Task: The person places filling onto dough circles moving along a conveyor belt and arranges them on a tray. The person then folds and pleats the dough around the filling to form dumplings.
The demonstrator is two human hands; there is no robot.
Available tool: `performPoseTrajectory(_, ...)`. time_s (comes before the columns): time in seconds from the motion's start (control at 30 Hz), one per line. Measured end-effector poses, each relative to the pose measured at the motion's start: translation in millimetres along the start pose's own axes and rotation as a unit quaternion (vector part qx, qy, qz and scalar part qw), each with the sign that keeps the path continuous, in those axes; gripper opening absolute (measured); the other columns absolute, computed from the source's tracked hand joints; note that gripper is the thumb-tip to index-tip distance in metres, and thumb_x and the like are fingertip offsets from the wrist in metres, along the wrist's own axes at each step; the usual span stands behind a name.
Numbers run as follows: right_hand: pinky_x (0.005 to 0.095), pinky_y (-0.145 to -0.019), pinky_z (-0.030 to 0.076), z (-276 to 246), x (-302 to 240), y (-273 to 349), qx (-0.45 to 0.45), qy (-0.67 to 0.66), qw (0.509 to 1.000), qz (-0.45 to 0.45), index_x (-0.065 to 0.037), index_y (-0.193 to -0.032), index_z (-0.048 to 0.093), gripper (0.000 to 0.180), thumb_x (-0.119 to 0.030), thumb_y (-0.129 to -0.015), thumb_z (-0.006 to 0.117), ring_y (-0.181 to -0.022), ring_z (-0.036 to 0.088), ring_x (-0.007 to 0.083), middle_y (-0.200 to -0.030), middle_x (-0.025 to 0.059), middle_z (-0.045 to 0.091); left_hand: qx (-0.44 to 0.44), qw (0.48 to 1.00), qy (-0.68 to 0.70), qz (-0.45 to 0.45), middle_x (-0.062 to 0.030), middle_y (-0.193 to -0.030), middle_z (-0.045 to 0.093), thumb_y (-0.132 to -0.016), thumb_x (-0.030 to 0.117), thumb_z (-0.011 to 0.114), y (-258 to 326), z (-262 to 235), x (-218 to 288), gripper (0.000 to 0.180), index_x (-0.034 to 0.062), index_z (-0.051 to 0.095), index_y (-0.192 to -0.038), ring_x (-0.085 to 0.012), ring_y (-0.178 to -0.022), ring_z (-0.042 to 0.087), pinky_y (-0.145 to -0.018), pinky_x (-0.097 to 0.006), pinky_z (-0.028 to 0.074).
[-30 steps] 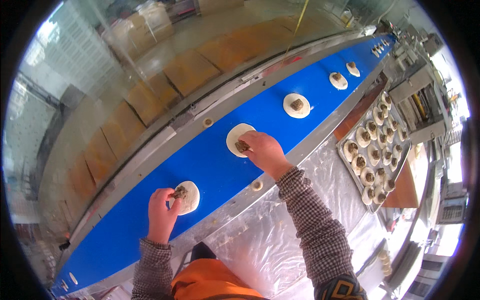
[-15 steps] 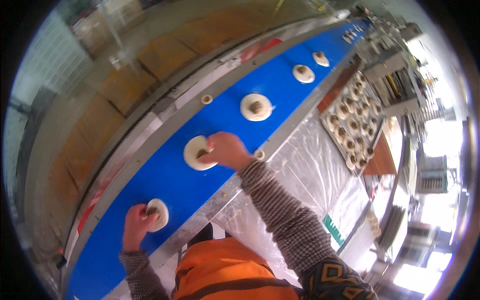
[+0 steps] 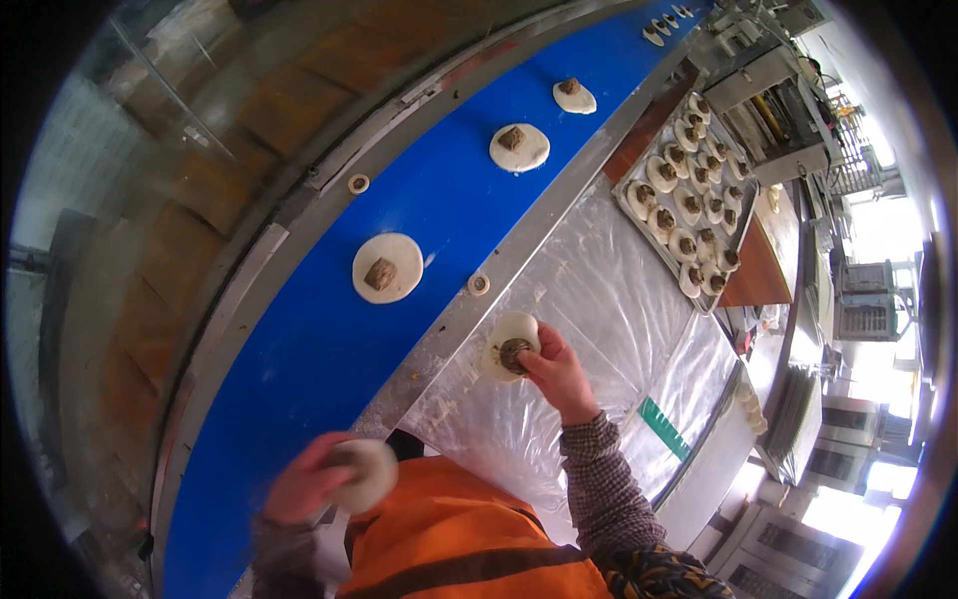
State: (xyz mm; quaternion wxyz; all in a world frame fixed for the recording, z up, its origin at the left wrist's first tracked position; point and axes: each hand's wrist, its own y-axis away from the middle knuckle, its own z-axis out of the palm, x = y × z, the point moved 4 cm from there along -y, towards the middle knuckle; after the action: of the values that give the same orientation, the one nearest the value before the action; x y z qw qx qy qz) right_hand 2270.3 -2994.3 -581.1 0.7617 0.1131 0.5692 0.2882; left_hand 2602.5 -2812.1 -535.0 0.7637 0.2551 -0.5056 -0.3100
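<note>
Hands (image 3: pixel 559 369) off blue belt (image 3: pixel 329 339) now; dough rounds (image 3: pixel 509 344) lifted

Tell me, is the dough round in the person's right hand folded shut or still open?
Open: the dough round lies flat in the right hand, brown filling showing on top.

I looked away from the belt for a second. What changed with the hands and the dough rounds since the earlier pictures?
Both hands lifted off the blue belt, each taking a filled dough round with it: the right hand holds one over the plastic-covered table, the left hand one near the orange vest. The tray of filled rounds kept its place beside the belt.
</note>
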Motion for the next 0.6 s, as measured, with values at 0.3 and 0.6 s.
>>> performPoseTrajectory(0.3,0.0413,-0.091,0.049,-5,-60,-25,0.142,0.518,0.810,-0.234,-0.005,-0.125,0.057,0.048,-0.008,-0.078,0.069,-0.109,0.059,0.0338,-0.118,0.0168,0.061,0.032,0.770,-0.568,0.287,-0.0143,-0.104,0.060,-0.087,0.012,0.063,-129,139,13,0.033,0.0054,0.055,-0.118,-0.0306,-0.091,0.062,-0.079,-0.039,0.051)
performPoseTrajectory(0.6,0.0389,-0.092,0.049,121,-105,-152,-0.144,0.617,0.664,-0.397,-0.008,-0.120,0.062,0.044,-0.010,-0.077,0.070,-0.109,0.059,0.0322,-0.121,0.0113,0.062,0.396,0.690,-0.548,0.258,-0.0146,-0.118,0.060,-0.082,0.008,0.070,-55,-13,52,0.045,0.0066,0.055,-0.124,-0.0333,-0.109,0.056,-0.091,-0.043,0.049)
